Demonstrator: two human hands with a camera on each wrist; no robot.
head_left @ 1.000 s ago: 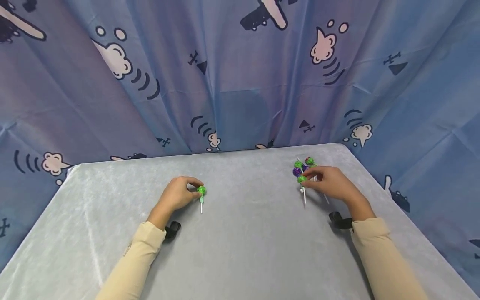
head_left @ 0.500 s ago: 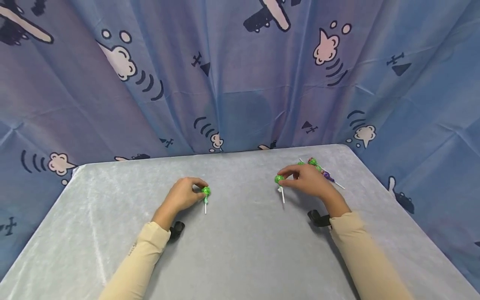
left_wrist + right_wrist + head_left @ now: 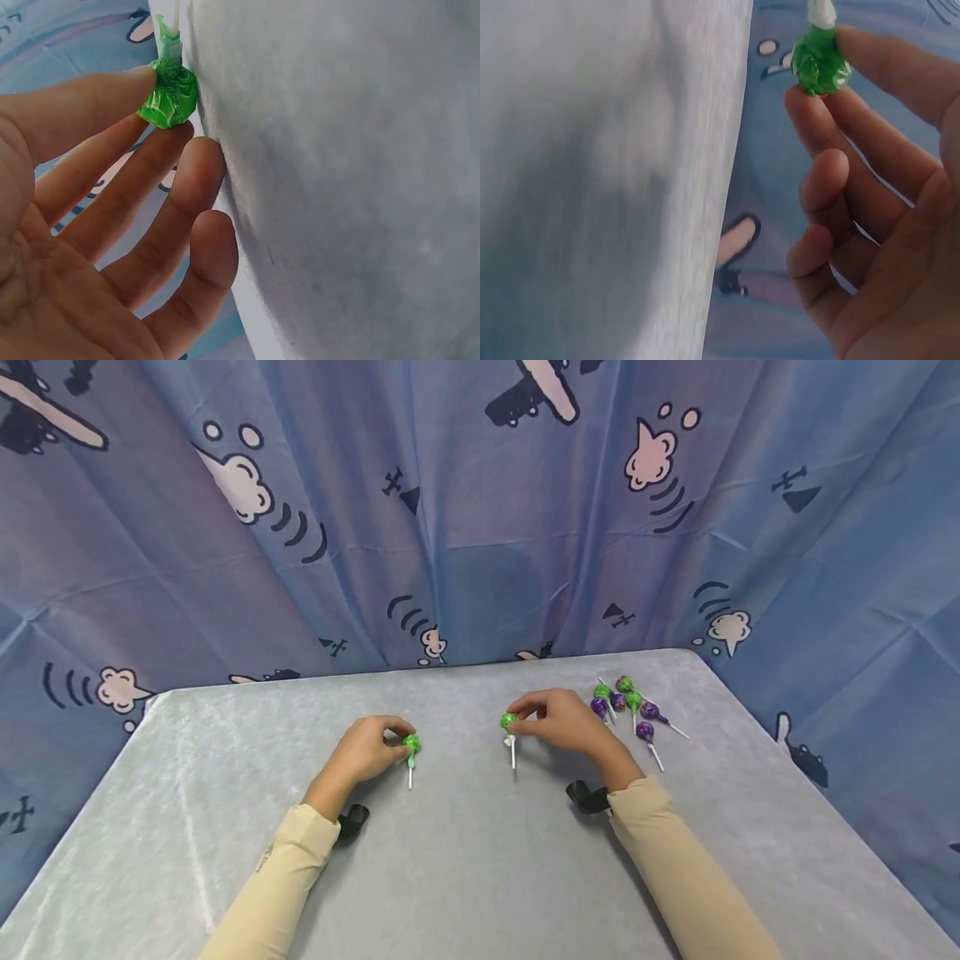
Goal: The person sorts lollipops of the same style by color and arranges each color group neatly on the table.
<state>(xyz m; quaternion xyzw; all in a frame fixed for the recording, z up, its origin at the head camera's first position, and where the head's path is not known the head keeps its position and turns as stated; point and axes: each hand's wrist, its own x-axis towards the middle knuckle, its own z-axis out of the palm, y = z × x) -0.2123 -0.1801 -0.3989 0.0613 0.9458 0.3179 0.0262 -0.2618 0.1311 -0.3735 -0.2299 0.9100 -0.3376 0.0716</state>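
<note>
My left hand (image 3: 365,752) pinches a green-wrapped lollipop (image 3: 169,97) by its round head, between thumb and fingertips. Its white stick points toward me in the head view. To the right, my right hand (image 3: 558,722) pinches another green lollipop (image 3: 821,64) by the head in the same way, with its stick (image 3: 513,753) also pointing toward me. The two held lollipops are apart, with a stretch of tabletop between them. In both wrist views the ring and little fingers are bent and touch neither lollipop.
Several lollipops lie in a loose group at the back right, among them a purple one (image 3: 645,732) and a green one (image 3: 633,700). A pale cloth-covered table (image 3: 450,860) spreads beneath the hands. Behind it hangs a blue patterned curtain (image 3: 487,585).
My right hand has carried its green lollipop leftward, away from the group at the back right, uncovering more of those lollipops. The left hand has stayed nearly still with its lollipop.
</note>
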